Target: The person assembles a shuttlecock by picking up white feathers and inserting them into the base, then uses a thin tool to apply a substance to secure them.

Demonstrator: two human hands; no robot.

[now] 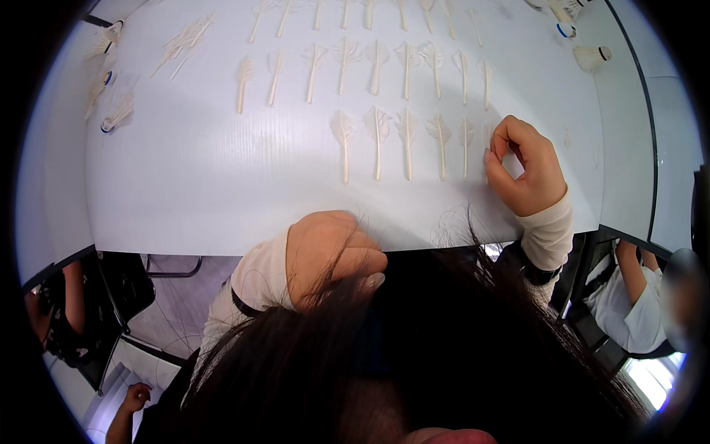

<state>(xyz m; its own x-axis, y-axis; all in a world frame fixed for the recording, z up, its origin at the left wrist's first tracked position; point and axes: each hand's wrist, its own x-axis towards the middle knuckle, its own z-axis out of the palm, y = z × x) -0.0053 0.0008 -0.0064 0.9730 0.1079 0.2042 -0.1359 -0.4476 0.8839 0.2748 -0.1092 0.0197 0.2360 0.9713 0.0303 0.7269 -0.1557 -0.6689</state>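
White feathers lie in rows on the white table [207, 200]. In the nearest row, a feather with a broad vane [345, 144] is at the left end, and a narrow feather [465, 148] lies just left of my right hand [529, 166]. The thumb and forefinger of that hand are pinched at the row's right end, on a pale feather [487, 133] that is mostly hidden by the fingertips. My left hand [333, 255] rests at the table's front edge with its fingers curled in. Whatever it may hold is hidden.
A loose pile of feathers [183, 46] lies at the far left. Shuttlecocks [118, 115] are along the left edge, and others [592, 57] sit at the far right. Upright panels [629, 148] flank the table. People [629, 303] sit on either side.
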